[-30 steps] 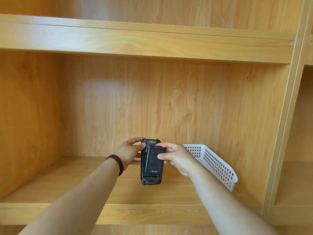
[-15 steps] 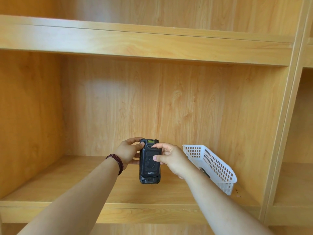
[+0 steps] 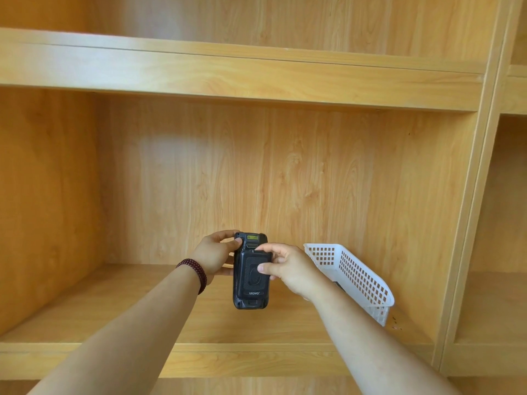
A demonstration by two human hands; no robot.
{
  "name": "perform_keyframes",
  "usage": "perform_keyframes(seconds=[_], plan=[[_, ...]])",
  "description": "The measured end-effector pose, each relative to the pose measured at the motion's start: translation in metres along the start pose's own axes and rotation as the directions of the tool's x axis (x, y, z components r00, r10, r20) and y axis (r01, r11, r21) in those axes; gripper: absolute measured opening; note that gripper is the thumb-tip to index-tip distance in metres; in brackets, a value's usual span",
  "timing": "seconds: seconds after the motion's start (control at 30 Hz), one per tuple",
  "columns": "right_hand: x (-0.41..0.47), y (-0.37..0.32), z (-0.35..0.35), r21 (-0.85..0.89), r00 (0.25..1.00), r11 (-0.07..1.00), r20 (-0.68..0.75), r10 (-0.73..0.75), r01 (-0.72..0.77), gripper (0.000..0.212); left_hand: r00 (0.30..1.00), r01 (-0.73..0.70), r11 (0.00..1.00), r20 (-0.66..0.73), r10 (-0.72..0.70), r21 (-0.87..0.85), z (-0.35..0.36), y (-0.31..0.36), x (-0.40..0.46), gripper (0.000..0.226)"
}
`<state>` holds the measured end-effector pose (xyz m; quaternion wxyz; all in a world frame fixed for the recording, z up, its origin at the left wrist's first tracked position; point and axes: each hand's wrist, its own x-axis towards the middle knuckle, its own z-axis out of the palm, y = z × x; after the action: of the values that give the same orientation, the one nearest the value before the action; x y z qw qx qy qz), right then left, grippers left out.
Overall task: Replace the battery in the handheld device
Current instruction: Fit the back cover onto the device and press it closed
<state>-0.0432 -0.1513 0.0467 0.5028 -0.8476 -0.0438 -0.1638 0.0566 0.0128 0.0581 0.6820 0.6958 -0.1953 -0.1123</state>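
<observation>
The handheld device (image 3: 250, 270) sits low in the middle of the frame, upright with its back toward me, held in the air in front of the shelf (image 3: 119, 309) rather than resting on it. My left hand (image 3: 214, 255) grips its upper left edge, thumb by the top corner. My right hand (image 3: 288, 267) is closed on the raised black battery (image 3: 252, 276) on the back, index finger at the top edge, thumb pressed on its face. Compared with a second ago, the device is turned squarer to me and the battery lies more in line with the body, where before it looked a little skewed. I judge that it is being pressed home or worked at its latch; I cannot tell which. To the right, just behind my right wrist, a white basket (image 3: 359, 277) leans on the shelf with something dark inside, mostly hidden.
</observation>
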Motion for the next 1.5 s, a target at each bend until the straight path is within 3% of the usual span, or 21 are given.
perform_keyframes(seconds=[0.17, 0.5, 0.8, 0.87, 0.93, 1.0, 1.07, 1.3, 1.5], plan=[[-0.001, 0.008, 0.001, -0.091, 0.998, 0.994, -0.016, 0.066, -0.067, 0.043, 1.0, -0.015, 0.999, 0.012, 0.014, 0.035, 0.01, 0.0, -0.004, 0.028], [0.002, 0.016, 0.006, -0.25, 0.993, 0.967, -0.093, -0.072, 0.047, 0.048, 1.0, -0.015, 1.0, 0.002, 0.015, 0.013, 0.011, -0.001, -0.004, 0.028], [0.004, 0.028, 0.011, -0.221, 0.952, 0.975, -0.304, -0.033, -0.037, 0.042, 1.0, -0.03, 0.999, 0.003, 0.03, -0.027, 0.007, -0.004, 0.0, 0.028], [0.006, 0.031, 0.011, -0.106, 0.956, 0.987, -0.279, 0.09, -0.123, 0.049, 0.999, -0.032, 0.999, 0.004, 0.033, -0.038, 0.006, -0.004, 0.0, 0.028], [0.007, 0.032, 0.011, 0.158, 0.964, 0.968, -0.149, 0.22, -0.197, 0.05, 0.999, -0.041, 0.997, 0.011, 0.042, -0.064, 0.006, -0.004, 0.0, 0.028], [0.007, 0.033, 0.014, 0.419, 0.961, 0.875, -0.013, 0.275, -0.244, 0.036, 0.998, -0.053, 0.995, 0.021, 0.055, -0.081, 0.006, -0.003, 0.0, 0.029], [0.007, 0.033, 0.017, 0.557, 0.956, 0.79, 0.028, 0.291, -0.257, 0.028, 0.996, -0.065, 0.995, 0.049, 0.068, -0.071, 0.006, -0.002, 0.0, 0.032], [0.014, 0.031, 0.024, 0.644, 0.942, 0.725, -0.022, 0.335, -0.242, 0.027, 0.961, -0.026, 0.997, 0.271, 0.045, -0.074, -0.004, -0.005, 0.002, 0.078], [0.014, 0.024, 0.025, 0.653, 0.941, 0.721, -0.038, 0.336, -0.231, 0.026, 0.96, -0.04, 0.995, 0.273, 0.064, -0.091, -0.009, -0.005, 0.005, 0.076]])
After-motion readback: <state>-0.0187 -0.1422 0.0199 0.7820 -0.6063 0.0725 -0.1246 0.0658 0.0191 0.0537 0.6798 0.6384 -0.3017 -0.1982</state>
